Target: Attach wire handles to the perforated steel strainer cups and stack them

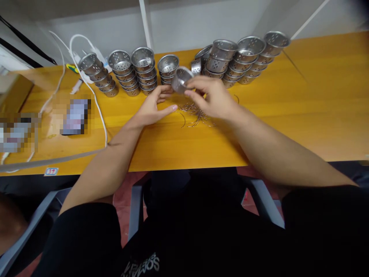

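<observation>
My right hand (211, 94) grips a small perforated metal cup (181, 81) by its rim, tilted above the table. Just left of that cup, my left hand (157, 105) has its thumb and fingers apart and holds nothing. Behind the held cup stands a short stack of similar cups (168, 66), partly covered by it. Under my right hand lies a loose heap of thin curved wires (197, 115); the hand hides part of it.
More stacked cups stand left (120, 69) and right (249, 55) along the back of the yellow table (317, 127). A white cable (99, 111) runs down beside a blurred phone (76, 117). A box (14, 94) sits far left. A person's arm shows at lower left.
</observation>
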{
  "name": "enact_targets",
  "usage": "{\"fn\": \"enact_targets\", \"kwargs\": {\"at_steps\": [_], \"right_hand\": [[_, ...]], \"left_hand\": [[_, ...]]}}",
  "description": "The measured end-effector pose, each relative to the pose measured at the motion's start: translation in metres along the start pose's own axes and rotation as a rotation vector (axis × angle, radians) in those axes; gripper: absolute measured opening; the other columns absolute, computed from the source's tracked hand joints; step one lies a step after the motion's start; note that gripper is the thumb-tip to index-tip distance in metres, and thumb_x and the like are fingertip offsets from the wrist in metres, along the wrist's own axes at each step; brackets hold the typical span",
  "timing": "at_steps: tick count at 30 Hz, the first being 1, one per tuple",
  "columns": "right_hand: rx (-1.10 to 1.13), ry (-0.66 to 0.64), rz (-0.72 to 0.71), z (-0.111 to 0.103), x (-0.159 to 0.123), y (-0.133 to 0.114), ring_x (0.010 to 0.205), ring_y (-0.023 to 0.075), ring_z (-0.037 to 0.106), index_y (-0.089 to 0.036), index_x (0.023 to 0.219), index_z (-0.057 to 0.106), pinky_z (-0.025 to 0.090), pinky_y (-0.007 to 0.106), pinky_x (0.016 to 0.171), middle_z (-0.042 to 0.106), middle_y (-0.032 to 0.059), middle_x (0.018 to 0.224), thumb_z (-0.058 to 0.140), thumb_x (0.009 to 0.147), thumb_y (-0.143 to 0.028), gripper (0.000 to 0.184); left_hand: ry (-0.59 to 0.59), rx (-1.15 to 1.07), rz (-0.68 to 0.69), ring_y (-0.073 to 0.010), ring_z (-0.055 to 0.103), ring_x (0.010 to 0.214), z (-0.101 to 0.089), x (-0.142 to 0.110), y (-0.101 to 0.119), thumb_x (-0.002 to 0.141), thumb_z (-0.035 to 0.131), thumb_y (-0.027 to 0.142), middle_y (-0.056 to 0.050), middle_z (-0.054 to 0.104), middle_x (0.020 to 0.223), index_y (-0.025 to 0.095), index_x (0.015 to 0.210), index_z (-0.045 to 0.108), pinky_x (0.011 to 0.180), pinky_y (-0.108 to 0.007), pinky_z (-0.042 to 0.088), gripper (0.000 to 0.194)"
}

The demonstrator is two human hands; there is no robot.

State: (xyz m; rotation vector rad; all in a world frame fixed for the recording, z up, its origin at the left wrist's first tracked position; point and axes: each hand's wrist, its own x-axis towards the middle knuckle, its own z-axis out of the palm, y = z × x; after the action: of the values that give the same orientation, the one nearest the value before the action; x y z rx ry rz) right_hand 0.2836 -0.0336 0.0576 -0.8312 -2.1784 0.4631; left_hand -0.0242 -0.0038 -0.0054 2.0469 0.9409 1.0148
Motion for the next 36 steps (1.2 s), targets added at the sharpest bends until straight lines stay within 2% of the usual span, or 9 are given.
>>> {"fn": "enact_targets", "kwargs": {"at_steps": [3, 7, 12, 15, 18, 21, 25, 30, 36], "right_hand": [[-0.127, 0.049, 0.009, -0.02, 0.03, -0.008, 0.137, 0.0466, 0.078, -0.038, 0.119, 0.079, 0.063, 0.071, 0.129, 0.088, 0.0155, 0.137, 0.062, 0.13, -0.071, 0.039], [-0.361, -0.06, -0.032, -0.024, 0.085, -0.01, 0.149, 0.0437, 0.077, -0.036, 0.13, 0.078, 0.062, 0.068, 0.131, 0.086, 0.0148, 0.155, 0.055, 0.127, -0.037, 0.024], [-0.473, -0.204, 0.046, -0.001, 0.131, 0.018, 0.127, 0.0439, 0.077, -0.035, 0.106, 0.07, 0.062, 0.073, 0.12, 0.088, 0.0152, 0.143, 0.065, 0.12, -0.048, 0.02], [-0.396, -0.194, 0.051, 0.008, 0.132, 0.034, 0.12, 0.0403, 0.073, -0.037, 0.093, 0.059, 0.061, 0.07, 0.117, 0.087, 0.0129, 0.13, 0.069, 0.118, -0.066, 0.039], [-0.398, -0.163, -0.004, 0.012, 0.121, 0.04, 0.123, 0.0396, 0.073, -0.037, 0.105, 0.066, 0.062, 0.069, 0.117, 0.086, 0.013, 0.139, 0.076, 0.118, -0.069, 0.036], [-0.478, -0.134, 0.027, 0.017, 0.112, 0.041, 0.136, 0.0416, 0.072, -0.035, 0.128, 0.075, 0.054, 0.076, 0.131, 0.084, 0.0115, 0.16, 0.09, 0.114, -0.057, 0.03], [-0.504, -0.046, 0.106, 0.024, 0.109, 0.048, 0.144, 0.0422, 0.071, -0.031, 0.129, 0.08, 0.031, 0.081, 0.152, 0.083, 0.0105, 0.164, 0.093, 0.11, -0.03, 0.023], [-0.416, -0.034, 0.074, 0.023, 0.115, 0.069, 0.13, 0.0379, 0.066, -0.035, 0.123, 0.073, 0.059, 0.068, 0.123, 0.077, 0.011, 0.163, 0.088, 0.111, -0.026, 0.021], [-0.41, -0.059, 0.071, 0.013, 0.125, 0.071, 0.126, 0.0321, 0.065, -0.03, 0.12, 0.067, 0.055, 0.056, 0.122, 0.08, 0.0123, 0.155, 0.088, 0.115, -0.024, 0.023]], "left_hand": [[0.033, 0.052, 0.004, -0.0425, 0.082, 0.158, -0.003, -0.001, -0.006, 0.1, 0.105, 0.065, -0.018, 0.082, 0.171, 0.028, 0.159, 0.077, 0.141, -0.064, 0.07, 0.075], [0.018, 0.079, 0.065, -0.0407, 0.084, 0.155, -0.004, -0.002, -0.01, 0.103, 0.096, 0.058, -0.019, 0.08, 0.171, 0.026, 0.155, 0.079, 0.135, -0.06, 0.072, 0.063], [0.013, 0.11, 0.074, -0.0412, 0.084, 0.153, -0.006, -0.002, -0.013, 0.102, 0.093, 0.048, -0.018, 0.083, 0.167, 0.026, 0.151, 0.08, 0.136, -0.064, 0.073, 0.055], [0.005, 0.123, 0.054, -0.0407, 0.084, 0.153, -0.007, -0.001, -0.016, 0.101, 0.092, 0.04, -0.018, 0.084, 0.167, 0.025, 0.151, 0.082, 0.139, -0.065, 0.073, 0.053], [0.009, 0.118, 0.049, -0.041, 0.085, 0.152, -0.007, 0.001, -0.019, 0.1, 0.096, 0.039, -0.018, 0.085, 0.163, 0.025, 0.147, 0.084, 0.143, -0.067, 0.071, 0.051], [0.007, 0.117, 0.073, -0.0421, 0.084, 0.152, -0.006, 0.003, -0.02, 0.101, 0.097, 0.041, -0.018, 0.086, 0.162, 0.025, 0.146, 0.085, 0.145, -0.069, 0.07, 0.049], [0.0, 0.144, 0.062, -0.0423, 0.084, 0.152, -0.006, 0.002, -0.02, 0.102, 0.095, 0.041, -0.018, 0.086, 0.162, 0.024, 0.148, 0.084, 0.144, -0.07, 0.07, 0.05], [-0.009, 0.142, 0.052, -0.042, 0.085, 0.151, -0.006, 0.003, -0.021, 0.101, 0.097, 0.042, -0.019, 0.086, 0.162, 0.025, 0.147, 0.084, 0.143, -0.069, 0.071, 0.051], [0.001, 0.138, 0.041, -0.0409, 0.084, 0.15, -0.006, 0.004, -0.021, 0.102, 0.1, 0.044, -0.017, 0.086, 0.164, 0.026, 0.144, 0.084, 0.142, -0.067, 0.072, 0.049]]}}
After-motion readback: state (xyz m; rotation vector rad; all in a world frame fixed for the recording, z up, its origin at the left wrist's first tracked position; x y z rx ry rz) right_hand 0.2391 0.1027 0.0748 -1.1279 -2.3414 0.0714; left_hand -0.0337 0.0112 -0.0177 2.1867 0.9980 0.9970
